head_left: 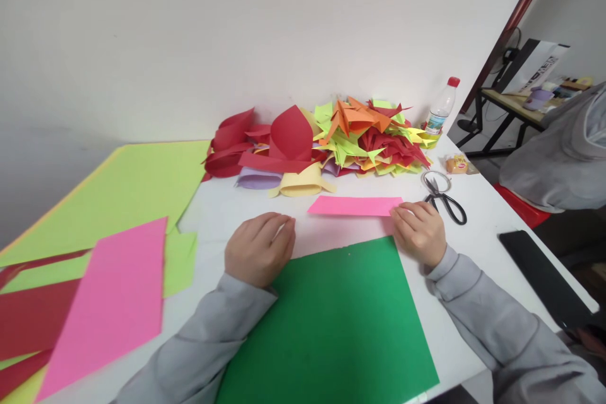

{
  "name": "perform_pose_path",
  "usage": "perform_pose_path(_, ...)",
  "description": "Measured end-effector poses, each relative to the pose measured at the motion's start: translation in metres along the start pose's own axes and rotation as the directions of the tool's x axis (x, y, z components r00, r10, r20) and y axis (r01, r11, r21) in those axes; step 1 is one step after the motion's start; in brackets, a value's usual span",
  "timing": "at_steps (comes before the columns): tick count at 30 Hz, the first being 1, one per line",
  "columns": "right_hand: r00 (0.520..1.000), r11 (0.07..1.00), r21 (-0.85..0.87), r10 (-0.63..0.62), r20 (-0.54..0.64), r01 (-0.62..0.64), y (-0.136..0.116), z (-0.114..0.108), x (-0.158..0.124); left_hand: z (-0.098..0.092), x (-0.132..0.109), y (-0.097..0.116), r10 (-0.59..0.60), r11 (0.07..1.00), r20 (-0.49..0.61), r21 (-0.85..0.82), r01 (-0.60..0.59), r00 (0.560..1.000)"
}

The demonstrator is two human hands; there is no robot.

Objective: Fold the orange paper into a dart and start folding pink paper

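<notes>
Between the fingers of my right hand (420, 232) is the right end of a pink paper strip (353, 206), which stretches leftward just above the white table. My left hand (259, 249) is closed by the upper left edge of a green board (336, 322), its fingertips pressed together and nothing visible in them. A small gap separates it from the strip's left end. Black-handled scissors (447, 201) lie just beyond my right hand, partly over a clear tape roll (442, 177).
Folded paper pieces (350, 139) are heaped against the wall. Pink sheets (111, 303) and yellow-green sheets (156, 180) cover the left side. A bottle (440, 107), a wrapped snack (457, 165) and a black phone-like slab (540, 271) stand or lie right. Someone in grey (563, 145) sits beyond.
</notes>
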State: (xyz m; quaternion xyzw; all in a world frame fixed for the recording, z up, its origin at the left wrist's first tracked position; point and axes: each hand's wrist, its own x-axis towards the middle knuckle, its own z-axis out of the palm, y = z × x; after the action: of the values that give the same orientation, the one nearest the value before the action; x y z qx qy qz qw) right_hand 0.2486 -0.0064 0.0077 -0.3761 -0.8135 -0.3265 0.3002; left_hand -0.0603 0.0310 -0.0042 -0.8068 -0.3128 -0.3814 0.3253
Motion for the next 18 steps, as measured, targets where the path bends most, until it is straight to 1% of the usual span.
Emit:
perform_pose_path(2,1.0,1.0,-0.023,0.021,-0.014,-0.021,0.0,0.0,0.0,-0.001,-0.002,0.005,-0.161,0.978,0.045,-0.125,0.165,0.986)
perform_pose_path(3,1.0,0.999,-0.029,0.027,-0.015,-0.027,-0.002,0.0,0.001,-0.003,-0.001,0.011,-0.26,0.933,0.097,-0.23,0.276,0.961)
perform_pose_path(5,1.0,1.0,-0.019,0.02,-0.011,-0.02,-0.01,-0.001,0.003,-0.007,0.004,0.03,-0.357,0.849,0.182,-0.345,0.4,0.916)
perform_pose_path(6,1.0,1.0,-0.003,0.002,-0.006,-0.002,-0.017,-0.002,0.004,-0.01,0.008,0.041,-0.461,0.665,0.375,-0.455,0.593,0.805)
perform_pose_path(7,1.0,0.999,0.02,-0.027,-0.009,0.027,-0.024,-0.003,0.005,-0.012,0.012,0.052,-0.476,0.403,0.593,-0.508,0.761,0.649)
perform_pose_path(8,0.998,0.997,0.042,-0.059,-0.006,0.059,-0.031,-0.005,0.005,-0.013,0.017,0.061,-0.437,0.116,0.769,-0.465,0.878,0.466)
perform_pose_path(9,0.995,0.993,0.063,-0.099,-0.003,0.099,-0.039,-0.006,0.006,-0.014,0.022,0.069,-0.373,-0.125,0.875,-0.378,0.917,0.309)
perform_pose_path(10,0.989,0.986,0.08,-0.145,0.0,0.144,-0.045,-0.008,0.007,-0.015,0.026,0.075,-0.324,-0.297,0.923,-0.307,0.904,0.207)
perform_pose_path(11,0.984,0.98,0.094,-0.177,0.005,0.175,-0.05,-0.009,0.007,-0.015,0.029,0.079,-0.299,-0.427,0.945,-0.257,0.867,0.133)
perform_pose_path(12,0.981,0.976,0.102,-0.196,0.005,0.194,-0.053,-0.01,0.008,-0.014,0.031,0.08,-0.289,-0.52,0.954,-0.23,0.823,0.083)
perform_pose_path(13,0.98,0.975,0.103,-0.2,0.005,0.198,-0.054,-0.01,0.008,-0.014,0.032,0.08,-0.297,-0.583,0.953,-0.226,0.781,0.054)
perform_pose_path(14,0.982,0.977,0.1,-0.19,0.0,0.19,-0.053,-0.01,0.008,-0.013,0.032,0.077,-0.31,-0.627,0.95,-0.233,0.743,0.036)
perform_pose_path(16,0.987,0.983,0.089,-0.157,-0.016,0.158,-0.046,-0.01,0.008,-0.012,0.032,0.07,-0.344,-0.677,0.939,-0.264,0.687,0.021)
perform_pose_path(18,0.993,0.99,0.082,-0.111,-0.034,0.113,-0.035,-0.008,0.007,-0.011,0.03,0.062,-0.42,-0.696,0.907,-0.336,0.635,0.019)
